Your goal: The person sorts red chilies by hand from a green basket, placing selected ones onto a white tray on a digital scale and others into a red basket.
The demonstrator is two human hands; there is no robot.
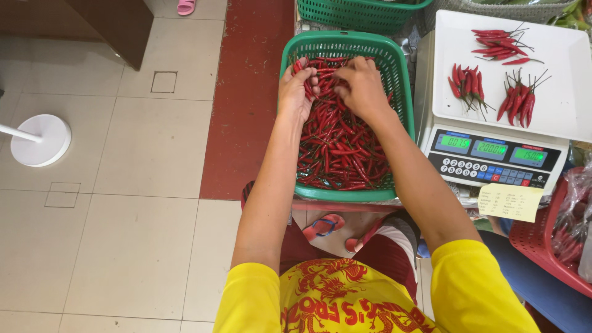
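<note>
Over the green plastic mesh basket (401, 92), both hands worked at the far end of a heap of small red chilli peppers with thin green stems (339, 151). The left hand (296, 92) was cupped, its grip loosely closed round a small bunch of chillies; the right hand (364, 86) lay palm-down on the heap with fingers curled, and whether its grip enclosed any chilli could not be told. The basket rested on a low support before the person's knees.

Risk, as judged: the loose left grip could let chillies slip back into the heap or over the rim onto the tiled floor (142, 154); the thin stems might snap if pulled against the tangle.

Surroundings: just right of the basket stood a white electronic weighing scale (493, 157) with three green displays; its white tray (555, 105) carried three small bundles of red chillies (493, 80). A yellow paper note (510, 202) hung below the keypad. A red plastic basket (536, 246) sat at lower right, a second green basket (357, 12) beyond the first. The scale's side stood close to the right forearm, narrowing room for any sideways move.
</note>
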